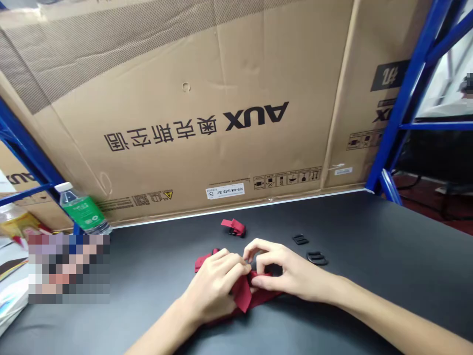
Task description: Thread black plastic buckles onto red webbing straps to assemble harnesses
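Observation:
Red fabric strap [242, 295] lies across the black tabletop at the front, partly under my hands. My left hand [216, 286] is closed on the strap, one end of which hangs below its fingers. Close beside it, my right hand [277, 271] pinches another part of the strap between thumb and fingers. Something dark shows between the two hands, too hidden to make out. Behind my left hand lies a red strap piece with black hardware [202, 261]. Farther back is a small folded red strap with a black buckle [234, 227].
Two black buckles, one [300, 239] behind the other [317, 258], lie right of my hands. A large cardboard box [177, 167] stands along the table's back edge. A green-labelled bottle [85, 212] is at the left, and blue metal posts [406, 98] flank the table.

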`<action>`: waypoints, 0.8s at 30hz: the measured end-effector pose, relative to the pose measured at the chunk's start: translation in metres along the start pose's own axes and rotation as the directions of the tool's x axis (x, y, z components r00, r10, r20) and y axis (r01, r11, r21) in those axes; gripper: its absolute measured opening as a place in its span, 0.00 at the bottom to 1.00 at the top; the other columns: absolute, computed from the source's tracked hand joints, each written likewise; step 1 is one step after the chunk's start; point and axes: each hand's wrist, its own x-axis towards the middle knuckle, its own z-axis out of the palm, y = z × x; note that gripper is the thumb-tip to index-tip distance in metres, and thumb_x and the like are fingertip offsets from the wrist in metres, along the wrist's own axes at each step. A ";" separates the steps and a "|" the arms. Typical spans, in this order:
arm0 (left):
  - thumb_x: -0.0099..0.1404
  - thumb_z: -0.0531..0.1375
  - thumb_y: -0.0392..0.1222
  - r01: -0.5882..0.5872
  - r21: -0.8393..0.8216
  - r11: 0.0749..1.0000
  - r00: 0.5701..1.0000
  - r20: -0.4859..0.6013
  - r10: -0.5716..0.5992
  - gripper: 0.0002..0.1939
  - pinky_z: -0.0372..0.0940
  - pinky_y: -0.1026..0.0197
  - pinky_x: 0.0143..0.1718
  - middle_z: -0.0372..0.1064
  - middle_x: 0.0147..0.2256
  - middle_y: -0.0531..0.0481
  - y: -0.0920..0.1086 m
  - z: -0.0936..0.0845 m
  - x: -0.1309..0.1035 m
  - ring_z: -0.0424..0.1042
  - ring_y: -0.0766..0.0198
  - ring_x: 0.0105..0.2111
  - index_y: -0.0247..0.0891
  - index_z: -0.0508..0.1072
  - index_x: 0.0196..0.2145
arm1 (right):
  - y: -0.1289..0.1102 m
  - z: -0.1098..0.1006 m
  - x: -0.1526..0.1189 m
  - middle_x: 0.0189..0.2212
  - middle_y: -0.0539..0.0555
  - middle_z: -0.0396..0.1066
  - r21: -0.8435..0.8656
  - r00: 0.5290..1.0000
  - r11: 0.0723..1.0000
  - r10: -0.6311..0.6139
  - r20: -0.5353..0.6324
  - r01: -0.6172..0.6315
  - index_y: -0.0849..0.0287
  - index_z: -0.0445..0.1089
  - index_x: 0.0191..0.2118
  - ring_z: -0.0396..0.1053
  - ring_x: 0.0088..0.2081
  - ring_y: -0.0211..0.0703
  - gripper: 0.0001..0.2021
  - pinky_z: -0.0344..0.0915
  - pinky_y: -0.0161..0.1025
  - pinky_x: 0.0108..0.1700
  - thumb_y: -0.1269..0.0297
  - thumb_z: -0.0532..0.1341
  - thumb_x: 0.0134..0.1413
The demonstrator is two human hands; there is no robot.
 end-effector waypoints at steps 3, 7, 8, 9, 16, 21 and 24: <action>0.66 0.54 0.32 -0.021 -0.002 1.000 0.999 0.048 0.021 0.03 0.62 0.62 0.26 0.73 0.30 0.49 -0.004 -0.003 0.002 0.69 0.64 0.24 0.38 0.66 0.35 | -0.003 -0.006 0.000 0.47 0.54 0.68 0.004 0.999 1.000 -0.012 0.033 0.012 0.59 0.63 0.21 0.69 0.46 0.43 0.13 0.62 0.41 0.51 0.69 0.61 0.55; 0.68 0.57 0.40 0.076 0.019 0.997 0.994 0.083 -0.077 0.04 0.65 0.61 0.30 0.72 0.29 0.50 -0.010 -0.006 -0.002 0.70 0.64 0.26 0.38 0.67 0.35 | -0.006 -0.022 -0.002 0.45 0.53 0.70 -0.022 0.998 1.000 0.016 0.054 -0.015 0.59 0.60 0.19 0.69 0.42 0.42 0.14 0.63 0.42 0.50 0.71 0.61 0.52; 0.68 0.57 0.42 0.089 0.020 0.996 0.993 0.078 -0.091 0.06 0.65 0.61 0.30 0.72 0.29 0.50 -0.010 -0.007 -0.004 0.69 0.64 0.26 0.38 0.67 0.34 | -0.006 -0.023 -0.002 0.45 0.53 0.71 -0.032 0.998 0.999 0.031 0.056 -0.030 0.59 0.61 0.19 0.69 0.42 0.42 0.14 0.64 0.43 0.50 0.71 0.61 0.52; 0.68 0.57 0.43 0.086 0.017 0.996 0.994 0.066 -0.086 0.07 0.65 0.61 0.29 0.72 0.28 0.50 -0.010 -0.006 -0.004 0.69 0.64 0.25 0.38 0.67 0.34 | -0.005 -0.023 -0.002 0.45 0.53 0.71 -0.043 0.998 0.998 0.043 0.052 -0.041 0.59 0.61 0.19 0.70 0.42 0.43 0.14 0.64 0.43 0.50 0.70 0.62 0.53; 0.69 0.57 0.42 0.024 -0.018 1.000 0.999 0.022 -0.023 0.07 0.64 0.62 0.27 0.73 0.29 0.49 -0.003 -0.002 -0.001 0.68 0.65 0.25 0.38 0.66 0.34 | 0.001 0.000 0.000 0.44 0.55 0.71 -0.012 0.999 1.000 -0.002 0.041 0.003 0.59 0.68 0.23 0.71 0.42 0.43 0.10 0.65 0.40 0.47 0.67 0.60 0.54; 0.70 0.55 0.40 0.111 -0.009 0.994 0.989 0.100 -0.110 0.08 0.65 0.63 0.28 0.71 0.27 0.51 -0.017 -0.009 -0.006 0.67 0.66 0.24 0.38 0.67 0.31 | -0.004 -0.020 -0.001 0.47 0.55 0.73 0.035 0.999 0.999 -0.009 0.037 0.007 0.59 0.62 0.17 0.71 0.46 0.47 0.15 0.64 0.43 0.50 0.68 0.59 0.54; 0.68 0.59 0.45 0.227 0.007 0.974 0.964 0.142 -0.225 0.08 0.66 0.62 0.31 0.71 0.28 0.51 -0.023 -0.011 -0.009 0.68 0.65 0.26 0.37 0.70 0.35 | -0.006 -0.032 -0.002 0.49 0.56 0.72 -0.017 0.999 0.999 0.028 -0.022 -0.028 0.59 0.65 0.18 0.70 0.48 0.48 0.19 0.63 0.44 0.51 0.59 0.59 0.58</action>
